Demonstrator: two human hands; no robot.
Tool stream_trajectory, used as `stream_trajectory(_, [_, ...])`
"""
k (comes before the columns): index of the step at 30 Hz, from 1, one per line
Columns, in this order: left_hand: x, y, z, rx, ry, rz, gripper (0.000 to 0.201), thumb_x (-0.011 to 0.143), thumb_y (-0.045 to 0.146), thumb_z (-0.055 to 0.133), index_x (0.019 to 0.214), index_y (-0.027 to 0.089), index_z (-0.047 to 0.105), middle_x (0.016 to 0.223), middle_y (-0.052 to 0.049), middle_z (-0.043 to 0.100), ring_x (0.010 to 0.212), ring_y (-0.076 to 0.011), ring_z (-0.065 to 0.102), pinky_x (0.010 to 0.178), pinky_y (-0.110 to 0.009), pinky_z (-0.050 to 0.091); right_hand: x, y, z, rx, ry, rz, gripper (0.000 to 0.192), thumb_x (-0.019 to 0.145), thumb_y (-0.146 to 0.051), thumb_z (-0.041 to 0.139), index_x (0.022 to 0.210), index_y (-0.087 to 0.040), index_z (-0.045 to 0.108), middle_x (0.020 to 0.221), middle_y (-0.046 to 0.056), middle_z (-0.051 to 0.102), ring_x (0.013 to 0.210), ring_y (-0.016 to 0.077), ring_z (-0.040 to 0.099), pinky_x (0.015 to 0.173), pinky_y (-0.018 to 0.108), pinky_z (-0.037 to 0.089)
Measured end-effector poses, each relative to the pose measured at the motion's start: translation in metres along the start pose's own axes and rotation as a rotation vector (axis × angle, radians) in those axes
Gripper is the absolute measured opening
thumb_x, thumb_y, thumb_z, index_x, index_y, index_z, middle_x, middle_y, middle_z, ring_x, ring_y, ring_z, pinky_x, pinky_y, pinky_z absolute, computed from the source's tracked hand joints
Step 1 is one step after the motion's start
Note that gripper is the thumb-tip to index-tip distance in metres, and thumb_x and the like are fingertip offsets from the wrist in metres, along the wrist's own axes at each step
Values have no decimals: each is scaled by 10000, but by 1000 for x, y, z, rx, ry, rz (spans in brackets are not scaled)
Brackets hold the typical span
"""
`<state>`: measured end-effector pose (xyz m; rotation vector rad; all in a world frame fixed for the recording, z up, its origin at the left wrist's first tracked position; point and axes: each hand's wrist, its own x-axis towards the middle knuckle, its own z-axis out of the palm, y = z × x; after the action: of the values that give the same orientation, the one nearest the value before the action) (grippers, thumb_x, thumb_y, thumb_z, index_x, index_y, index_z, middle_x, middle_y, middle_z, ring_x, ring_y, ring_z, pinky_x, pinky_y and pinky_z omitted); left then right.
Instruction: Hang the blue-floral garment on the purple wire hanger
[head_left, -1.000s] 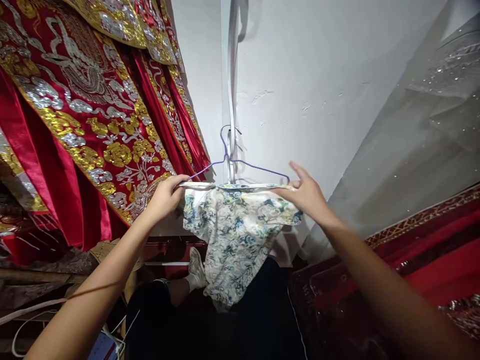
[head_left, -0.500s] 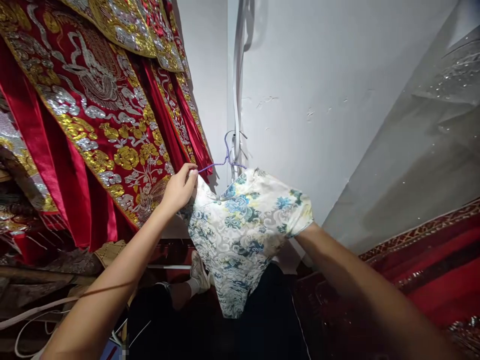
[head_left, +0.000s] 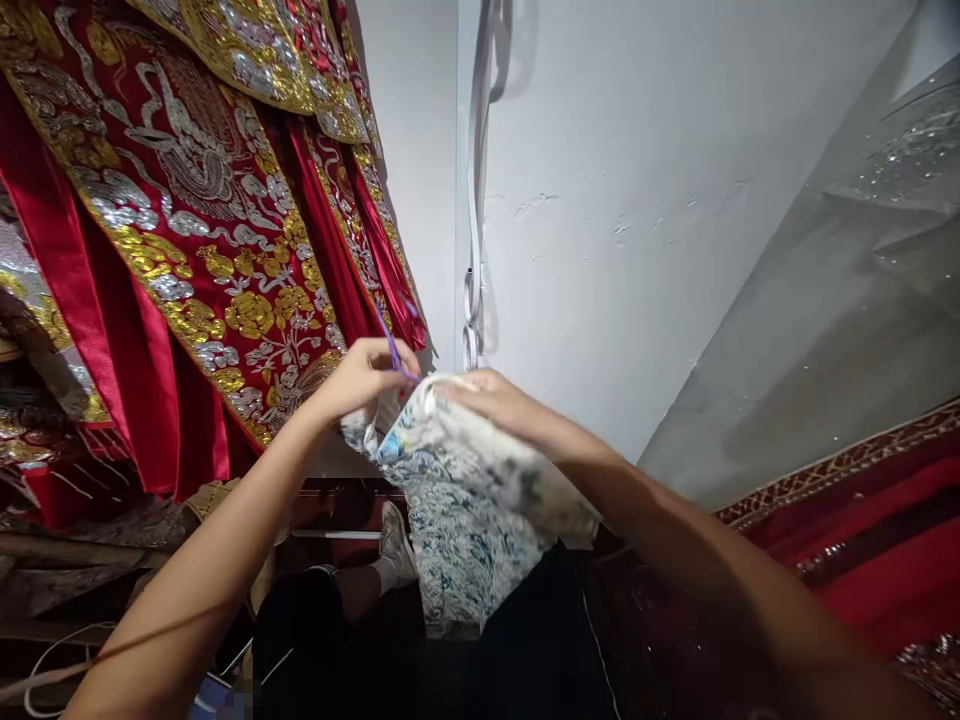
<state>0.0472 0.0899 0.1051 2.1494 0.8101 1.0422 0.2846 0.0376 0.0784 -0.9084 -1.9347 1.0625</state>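
A short-sleeved floral top (head_left: pixel 457 520), white with blue and yellow flowers, hangs in front of me, partly bunched and smeared by motion. My left hand (head_left: pixel 371 378) is closed around a thin purple clothes hanger (head_left: pixel 390 345) near the neckline. The hanger is tilted, its hook end pointing up and left. My right hand (head_left: pixel 499 400) grips the top's right shoulder from above, fingers curled over the cloth. The lower part of the hanger is hidden by cloth and fingers.
Red costumes (head_left: pixel 247 290) with gold and silver embroidery hang at left. A white wall (head_left: pixel 600 200) with cables (head_left: pixel 474 190) stands ahead. Grey plastic sheeting (head_left: pixel 810 330) covers the right side above red patterned cloth (head_left: pixel 877 540). A shoe (head_left: pixel 396 545) shows below.
The hanger has tipped to the left and come closer to my left hand. My right hand has come out of the sleeve area onto the shoulder, and the top has bunched and narrowed.
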Motion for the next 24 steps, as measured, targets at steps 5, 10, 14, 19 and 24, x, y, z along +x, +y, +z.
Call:
stream_trajectory(5, [-40, -6, 12, -190, -283, -37, 185, 758, 253, 613, 705, 160, 764, 699, -63, 681, 724, -200, 613, 732, -350, 484, -5, 22, 5, -582, -3, -282, 583, 900, -438, 659, 1431, -232, 536, 1305, 117, 646, 1213, 285, 585, 1036, 469, 453])
stream_trajectory(10, [-49, 13, 49, -285, 35, -126, 647, 914, 600, 422, 385, 241, 521, 451, -51, 452, 617, -221, 560, 750, -454, 497, -9, 64, 40, -863, 9, -456, 1311, 725, -481, 788, 1611, -124, -110, 1665, 217, 140, 1535, 395, 120, 1229, 605, 147])
stream_trajectory(14, [-32, 29, 56, -234, 159, -150, 770, 921, 775, 197, 461, 241, 510, 507, -64, 495, 750, -260, 643, 835, -500, 516, -10, 73, 51, -894, 257, -457, 1305, 705, -506, 752, 1607, -132, -115, 1595, 219, 275, 1479, 420, 237, 1200, 605, 223])
stream_trajectory(19, [-28, 23, 10, -270, -16, -166, 805, 826, 834, 423, 1298, 219, 641, 1198, -145, 707, 1182, -342, 629, 961, -485, 517, -26, 60, -8, -944, 456, -356, 1234, 603, -549, 787, 1617, -235, 156, 1403, 166, 413, 1275, 428, 422, 1060, 611, 374])
stream_trajectory(24, [-59, -15, -1, -491, 144, -397, 980, 834, 879, 117, 1304, 193, 635, 1215, -157, 714, 1194, -343, 643, 974, -522, 534, -38, 44, -61, -1029, 762, -121, 1109, 679, -499, 743, 1611, -228, 207, 1333, 165, 414, 1263, 434, 408, 1042, 617, 361])
